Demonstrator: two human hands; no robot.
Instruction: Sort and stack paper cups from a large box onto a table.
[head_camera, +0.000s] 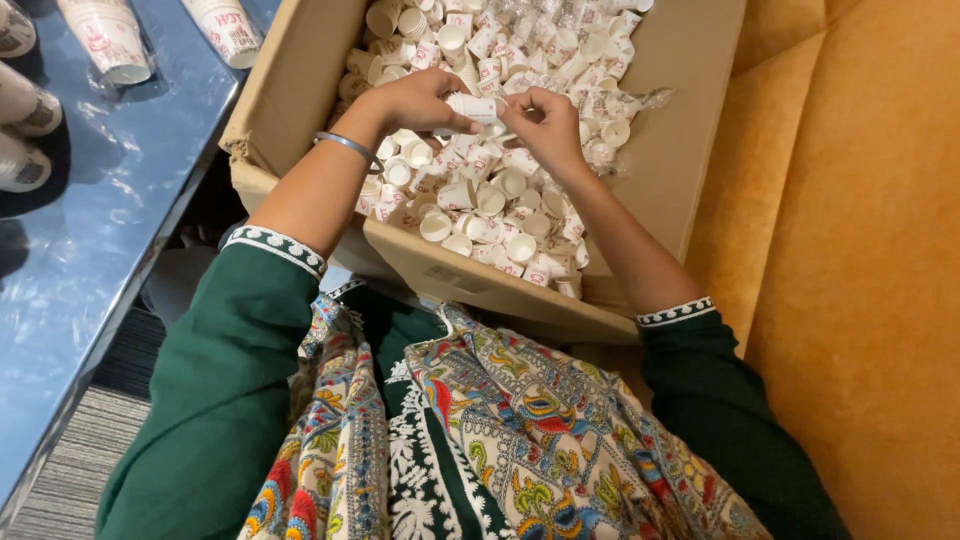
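A large cardboard box (655, 165) rests on my lap, filled with several small white paper cups (500, 215) printed in red. Both hands are over the middle of the pile. My left hand (415, 100), with a silver bangle on its wrist, grips a short stack of small cups (472, 106) lying on its side. My right hand (548, 125) meets that stack from the right, fingers pinched at its open end. Whether the right fingers hold a separate cup is hidden by the hand.
Crumpled clear plastic wrap (600, 70) lies among the cups at the box's far right. A glossy dark table (110, 200) to my left holds stacks of larger paper cups (105, 40). An orange sofa (860, 250) fills the right side. Striped carpet (80, 460) shows at lower left.
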